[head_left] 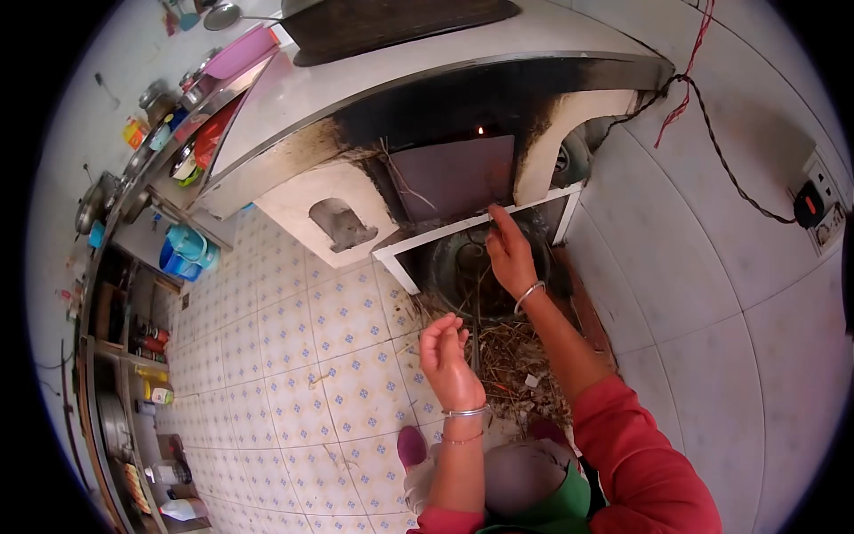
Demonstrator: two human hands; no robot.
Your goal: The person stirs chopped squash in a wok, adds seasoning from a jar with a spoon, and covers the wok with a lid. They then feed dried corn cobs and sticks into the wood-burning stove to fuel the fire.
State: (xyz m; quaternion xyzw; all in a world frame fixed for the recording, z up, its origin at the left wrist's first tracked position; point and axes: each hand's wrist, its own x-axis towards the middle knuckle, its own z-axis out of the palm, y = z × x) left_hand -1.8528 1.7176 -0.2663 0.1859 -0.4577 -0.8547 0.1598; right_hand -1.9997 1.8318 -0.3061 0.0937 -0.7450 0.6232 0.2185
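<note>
My right hand [511,254] reaches toward the stove, fingers stretched out and holding nothing I can see. Its fingertips are at the white ledge [480,226], by the lower edge of a dark metal plate [454,178]; whether they touch is unclear. That plate leans over the stove's fire opening, and a small flame [480,131] shows above it. Lower and to the left, my left hand [451,363] is raised with fingers loosely bent and nothing visible in them. Thin straws [405,182] stick out at the plate's left side. Under the ledge sits a dark round basin [449,271].
Straw and twigs [516,374] litter the floor before my feet. The tiled wall [676,258] stands close on the right, with a black plug [808,205] and cable. A pan lid [400,27] lies on the stove top. Shelves [116,356] with bottles line the left.
</note>
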